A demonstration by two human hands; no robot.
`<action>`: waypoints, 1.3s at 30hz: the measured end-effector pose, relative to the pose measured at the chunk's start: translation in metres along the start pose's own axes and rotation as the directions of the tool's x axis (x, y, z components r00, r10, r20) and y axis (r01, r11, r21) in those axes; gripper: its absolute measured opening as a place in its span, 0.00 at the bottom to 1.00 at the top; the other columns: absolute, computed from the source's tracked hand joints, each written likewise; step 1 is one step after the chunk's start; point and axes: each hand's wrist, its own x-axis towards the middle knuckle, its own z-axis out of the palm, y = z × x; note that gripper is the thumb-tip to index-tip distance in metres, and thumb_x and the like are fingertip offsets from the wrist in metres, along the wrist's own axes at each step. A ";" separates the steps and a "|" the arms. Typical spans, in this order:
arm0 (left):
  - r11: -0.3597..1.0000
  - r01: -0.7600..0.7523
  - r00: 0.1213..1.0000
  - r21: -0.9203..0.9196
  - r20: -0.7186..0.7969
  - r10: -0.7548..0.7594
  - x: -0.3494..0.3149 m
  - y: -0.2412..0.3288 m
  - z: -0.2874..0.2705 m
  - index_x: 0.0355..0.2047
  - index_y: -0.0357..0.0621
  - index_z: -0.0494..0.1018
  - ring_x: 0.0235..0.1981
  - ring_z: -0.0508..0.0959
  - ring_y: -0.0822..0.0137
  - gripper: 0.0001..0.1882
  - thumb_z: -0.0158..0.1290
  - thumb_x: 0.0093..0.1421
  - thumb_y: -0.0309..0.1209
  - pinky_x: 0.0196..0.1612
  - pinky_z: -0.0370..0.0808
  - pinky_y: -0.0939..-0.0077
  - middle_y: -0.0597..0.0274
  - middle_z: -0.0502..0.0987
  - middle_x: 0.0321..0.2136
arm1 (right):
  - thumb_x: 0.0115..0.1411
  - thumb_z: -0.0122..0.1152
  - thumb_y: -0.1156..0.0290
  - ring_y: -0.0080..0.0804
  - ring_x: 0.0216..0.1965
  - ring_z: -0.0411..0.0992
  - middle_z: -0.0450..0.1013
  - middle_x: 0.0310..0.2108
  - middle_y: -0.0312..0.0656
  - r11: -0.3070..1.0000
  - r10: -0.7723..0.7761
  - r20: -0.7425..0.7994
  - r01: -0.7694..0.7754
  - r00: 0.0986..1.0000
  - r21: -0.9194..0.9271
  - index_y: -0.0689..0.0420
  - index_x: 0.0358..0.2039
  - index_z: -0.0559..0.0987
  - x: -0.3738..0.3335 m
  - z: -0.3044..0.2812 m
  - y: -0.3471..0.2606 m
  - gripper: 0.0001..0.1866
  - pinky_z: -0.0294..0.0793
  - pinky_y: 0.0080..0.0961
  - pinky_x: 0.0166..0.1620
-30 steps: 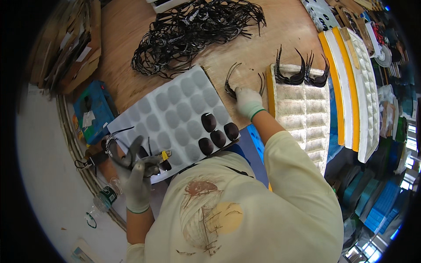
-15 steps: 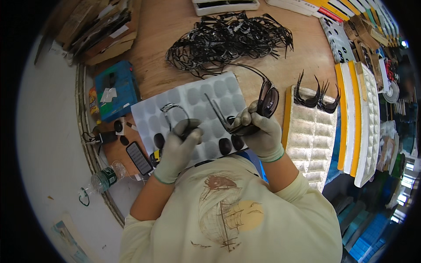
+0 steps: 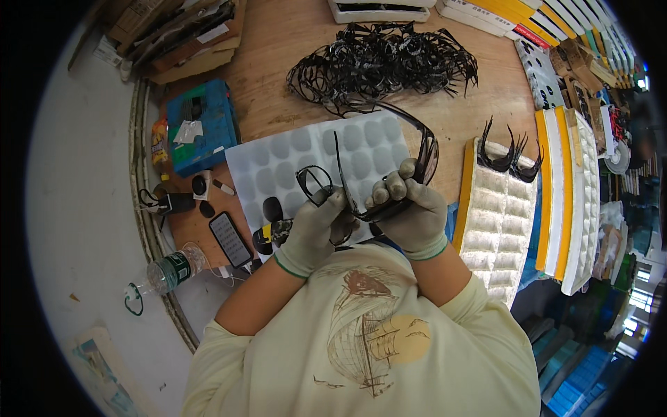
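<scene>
Both my hands wear pale gloves with green cuffs. My left hand (image 3: 319, 226) is closed on a black eyeglass frame (image 3: 313, 169), whose one rim stands up above my fingers; part of it is hidden by the hand. Close beside it, my right hand (image 3: 415, 214) grips a pair of black sunglasses (image 3: 431, 154) with the temples pointing away from me. Under both hands lies a whitish lens tray (image 3: 281, 149) with rows of oval pockets. Dark lenses (image 3: 272, 208) lie on it by my left hand, next to a yellow-and-black item (image 3: 273, 233) I cannot identify.
A tangled pile of black frames (image 3: 382, 69) lies beyond the tray. On the right, a foam tray (image 3: 497, 222) bears black frames (image 3: 501, 158), beside stacked foam trays (image 3: 580, 208). At left are a blue case (image 3: 215, 135), a phone (image 3: 231, 240) and a plastic bottle (image 3: 167, 272).
My left hand has moved right with the eyeglass frame, up close to my right hand. The sunglasses have turned slightly in my right hand. The whole view has shifted a little.
</scene>
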 end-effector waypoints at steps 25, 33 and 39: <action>0.985 -0.002 0.994 0.170 0.108 -0.016 0.012 -0.013 0.035 0.44 0.41 0.72 0.38 0.76 0.72 0.16 0.60 0.62 0.37 0.45 0.74 0.75 0.63 0.76 0.37 | 0.62 0.62 0.69 0.43 0.26 0.65 0.68 0.20 0.43 0.999 0.036 0.377 -0.039 0.926 0.000 0.55 0.28 0.70 0.005 -0.028 -0.047 0.10 0.68 0.44 0.37; 0.931 -0.054 0.997 0.361 -0.029 0.069 0.007 -0.012 0.046 0.42 0.40 0.72 0.37 0.71 0.78 0.12 0.55 0.66 0.36 0.43 0.70 0.80 0.70 0.74 0.35 | 0.67 0.57 0.68 0.40 0.37 0.77 0.76 0.29 0.35 1.000 0.010 0.311 -0.008 0.950 -0.008 0.51 0.35 0.71 0.006 -0.023 -0.046 0.05 0.74 0.43 0.44; 0.824 -0.025 0.933 0.565 -0.283 0.223 0.004 -0.007 0.047 0.41 0.37 0.74 0.31 0.72 0.80 0.11 0.59 0.63 0.31 0.36 0.72 0.82 0.70 0.75 0.30 | 0.56 0.60 0.80 0.41 0.30 0.77 0.73 0.26 0.43 0.758 0.288 -0.141 -0.316 0.947 -0.571 0.59 0.33 0.71 0.001 0.011 -0.074 0.07 0.76 0.37 0.35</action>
